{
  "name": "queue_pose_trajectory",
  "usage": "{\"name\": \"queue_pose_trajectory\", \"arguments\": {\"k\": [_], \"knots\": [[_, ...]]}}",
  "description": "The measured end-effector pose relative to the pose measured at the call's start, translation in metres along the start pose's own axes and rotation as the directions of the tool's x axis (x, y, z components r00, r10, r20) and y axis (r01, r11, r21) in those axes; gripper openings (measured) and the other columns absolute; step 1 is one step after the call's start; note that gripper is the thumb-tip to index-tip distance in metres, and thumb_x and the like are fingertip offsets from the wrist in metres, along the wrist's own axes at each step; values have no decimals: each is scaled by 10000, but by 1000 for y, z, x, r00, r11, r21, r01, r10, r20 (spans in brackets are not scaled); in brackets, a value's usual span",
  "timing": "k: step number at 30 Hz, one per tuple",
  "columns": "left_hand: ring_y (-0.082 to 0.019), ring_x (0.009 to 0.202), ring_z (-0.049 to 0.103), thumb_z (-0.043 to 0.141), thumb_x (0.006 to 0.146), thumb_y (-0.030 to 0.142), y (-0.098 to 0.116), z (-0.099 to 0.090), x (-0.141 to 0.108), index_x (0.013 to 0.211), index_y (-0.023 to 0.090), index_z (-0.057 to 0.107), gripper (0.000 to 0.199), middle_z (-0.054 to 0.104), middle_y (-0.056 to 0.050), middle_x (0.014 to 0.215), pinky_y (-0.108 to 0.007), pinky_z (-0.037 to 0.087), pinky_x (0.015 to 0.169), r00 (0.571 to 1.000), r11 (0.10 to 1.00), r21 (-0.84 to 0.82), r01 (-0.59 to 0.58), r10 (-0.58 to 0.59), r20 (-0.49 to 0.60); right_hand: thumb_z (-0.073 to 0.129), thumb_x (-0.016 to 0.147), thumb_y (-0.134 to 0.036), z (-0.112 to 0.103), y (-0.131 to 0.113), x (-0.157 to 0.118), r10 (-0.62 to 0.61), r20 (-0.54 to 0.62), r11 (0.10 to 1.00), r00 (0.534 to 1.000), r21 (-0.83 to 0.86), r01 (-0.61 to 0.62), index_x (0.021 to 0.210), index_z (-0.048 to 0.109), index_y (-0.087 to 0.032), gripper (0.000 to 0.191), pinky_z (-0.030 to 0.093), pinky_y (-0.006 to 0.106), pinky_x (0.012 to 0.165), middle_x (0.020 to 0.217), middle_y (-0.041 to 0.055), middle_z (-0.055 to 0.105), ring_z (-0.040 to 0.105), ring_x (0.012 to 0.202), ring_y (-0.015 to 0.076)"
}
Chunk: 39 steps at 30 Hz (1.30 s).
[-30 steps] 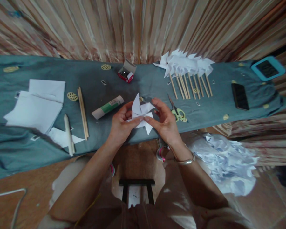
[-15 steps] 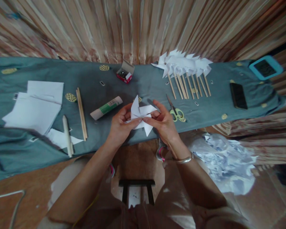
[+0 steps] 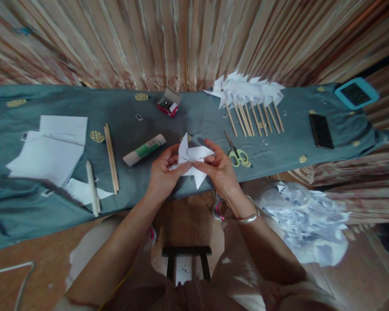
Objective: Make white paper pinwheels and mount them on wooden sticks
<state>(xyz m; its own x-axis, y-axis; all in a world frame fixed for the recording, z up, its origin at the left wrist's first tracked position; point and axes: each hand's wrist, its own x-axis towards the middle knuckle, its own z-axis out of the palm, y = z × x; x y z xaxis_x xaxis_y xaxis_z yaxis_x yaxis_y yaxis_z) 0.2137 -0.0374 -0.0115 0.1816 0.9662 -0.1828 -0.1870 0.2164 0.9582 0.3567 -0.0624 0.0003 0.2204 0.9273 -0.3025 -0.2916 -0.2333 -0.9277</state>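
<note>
A white paper pinwheel with pointed blades is held between my two hands, just above the table's near edge. My left hand grips its left side, thumb pressed close to the centre. From the other side my right hand pinches it, with the thumb also by the centre and the index finger stretched behind a blade. The fingers behind the paper are partly hidden. Left of my hands lies a white and green glue stick. Scissors with light green handles rest to the right.
Finished pinwheels on sticks lie in a row at the back. An open red box holds small metal pieces. White paper sheets, a pen and wooden sticks are at left; a phone and a bag of paper scraps at right.
Both hands keep hold of the pinwheel, with the thumbs still at its centre. The view has shifted slightly; the objects on the table have stayed in place.
</note>
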Motion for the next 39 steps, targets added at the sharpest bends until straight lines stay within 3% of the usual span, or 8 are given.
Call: {"name": "queue_pose_trajectory", "arguments": {"k": [10,19,26,39], "knots": [[-156,739,662,854,603,274,-4,0,3,1110,154,644,562,741,-14,855,-254,515,684,998,999,-16,-39,39,-41,846,530,-305,3,-2,-1,19,-24,1000,1000,-15,-19,1324,513,-201,867,359,230,482,539,-138,554,489,463,80],[-153,721,656,846,609,259,-2,1,3,1106,166,645,544,728,-7,834,-258,520,685,998,999,-14,-46,46,-33,864,520,-309,2,1,1,15,-19,1000,1000,-17,-15,1327,524,-205,881,394,236,507,541,-139,552,508,480,82],[-162,722,653,829,614,273,-4,0,4,1109,181,638,539,719,0,821,-257,504,652,996,996,8,-86,87,-23,855,498,-299,5,-1,-1,42,-27,999,999,26,-41,1333,513,-175,911,411,240,510,596,-104,662,551,495,96],[-167,754,667,842,579,255,-1,2,4,1102,172,647,564,730,-2,843,-271,526,688,996,997,-77,-9,2,-87,824,581,-341,2,-8,-3,27,-7,997,1000,68,-27,1314,507,-241,805,477,260,627,709,-79,671,599,630,112]]}}
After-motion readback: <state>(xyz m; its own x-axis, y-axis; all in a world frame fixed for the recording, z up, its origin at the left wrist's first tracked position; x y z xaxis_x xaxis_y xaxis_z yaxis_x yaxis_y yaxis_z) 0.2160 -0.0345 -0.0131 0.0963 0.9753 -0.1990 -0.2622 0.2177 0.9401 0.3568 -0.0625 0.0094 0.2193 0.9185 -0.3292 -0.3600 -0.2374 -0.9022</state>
